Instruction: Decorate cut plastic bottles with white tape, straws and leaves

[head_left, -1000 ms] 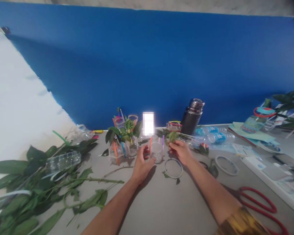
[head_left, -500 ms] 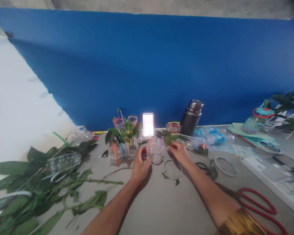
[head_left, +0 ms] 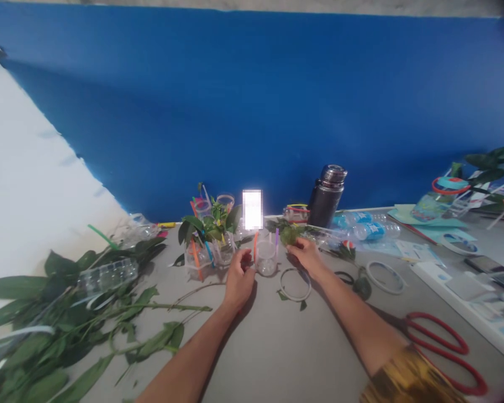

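Observation:
A clear plastic cup [head_left: 267, 264] with an orange straw [head_left: 255, 246] and a purple straw [head_left: 276, 238] along its sides stands between my hands. My left hand [head_left: 239, 281] is just left of it, fingers curved and thumb apart; whether it touches the cup, I cannot tell. On the other side, my right hand [head_left: 307, 258] has its thumb and fingertips closed on a green leaf [head_left: 289, 235]. Behind my left hand are similar cups [head_left: 195, 258] with coloured straws and leafy sprigs [head_left: 218, 221]. A pale ring [head_left: 295, 284] lies in front of the cup.
Cut branches [head_left: 67, 313] and a clear bottle piece [head_left: 109, 276] spread over the left. A dark thermos [head_left: 325, 198], water bottles [head_left: 372, 230], another ring [head_left: 385, 277], red-handled scissors [head_left: 439, 336] and a white power strip [head_left: 466, 305] are on the right. A blue wall [head_left: 252, 112] stands behind.
The view has tilted slightly downward, so everything sits a little higher in the picture. Both hands stay beside the cup, and the leaf at my right fingertips has turned slightly.

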{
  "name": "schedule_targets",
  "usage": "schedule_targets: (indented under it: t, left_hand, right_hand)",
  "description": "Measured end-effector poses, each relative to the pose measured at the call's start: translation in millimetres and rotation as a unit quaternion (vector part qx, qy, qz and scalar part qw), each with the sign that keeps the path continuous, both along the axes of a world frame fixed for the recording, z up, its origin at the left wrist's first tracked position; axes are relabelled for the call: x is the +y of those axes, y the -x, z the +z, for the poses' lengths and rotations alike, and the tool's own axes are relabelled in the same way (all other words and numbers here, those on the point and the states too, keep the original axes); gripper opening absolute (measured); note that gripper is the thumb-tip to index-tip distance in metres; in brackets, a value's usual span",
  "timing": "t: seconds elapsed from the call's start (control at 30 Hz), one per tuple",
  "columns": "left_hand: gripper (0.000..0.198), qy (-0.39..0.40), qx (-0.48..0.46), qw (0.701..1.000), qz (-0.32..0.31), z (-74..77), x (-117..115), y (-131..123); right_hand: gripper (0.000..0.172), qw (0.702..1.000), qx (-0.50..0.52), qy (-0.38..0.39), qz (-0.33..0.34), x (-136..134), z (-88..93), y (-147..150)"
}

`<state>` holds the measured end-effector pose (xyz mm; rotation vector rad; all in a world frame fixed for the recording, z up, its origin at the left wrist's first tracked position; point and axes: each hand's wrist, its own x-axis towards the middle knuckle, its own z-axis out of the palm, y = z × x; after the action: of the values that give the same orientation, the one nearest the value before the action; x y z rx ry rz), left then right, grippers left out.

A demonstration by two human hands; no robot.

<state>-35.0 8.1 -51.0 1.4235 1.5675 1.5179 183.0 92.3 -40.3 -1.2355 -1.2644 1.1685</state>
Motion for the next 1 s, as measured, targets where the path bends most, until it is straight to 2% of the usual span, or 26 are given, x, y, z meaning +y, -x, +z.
schedule_targets:
  t: [0.13,0.3,0.5,0.73,0.83,1.0]
  left_hand:
    - [0.043,-0.003,0.005,1.000,-0.026,6.6,-3,-4]
    - [0.054,-0.007,0.000,0.998,-0.059,8.3,-3,-7]
    - [0.052,-0.017,0.012,0.998,-0.065,5.7,-3,-4]
    - [0.055,-0.017,0.015,0.998,-0.064,3.1,-2,-2]
    - [0.053,-0.015,0.012,0.998,-0.061,2.8,-2,-2]
    - [0.057,-0.006,0.017,0.999,-0.051,2.8,-2,-2]
  right_hand:
    - [0.037,0.997,0.073,0.021,0.004,-2,7.5,0]
    - [0.041,0.988,0.152,0.021,0.019,-4,13.1,1]
    - [0.049,0.986,0.167,-0.015,-0.012,3,35.2,6]
    - [0.048,0.988,0.124,-0.087,0.038,21,75.4,18]
    - [0.046,0.987,0.107,-0.097,0.065,23,81.0,21]
    - [0.038,0.985,0.101,-0.097,0.100,23,77.4,23]
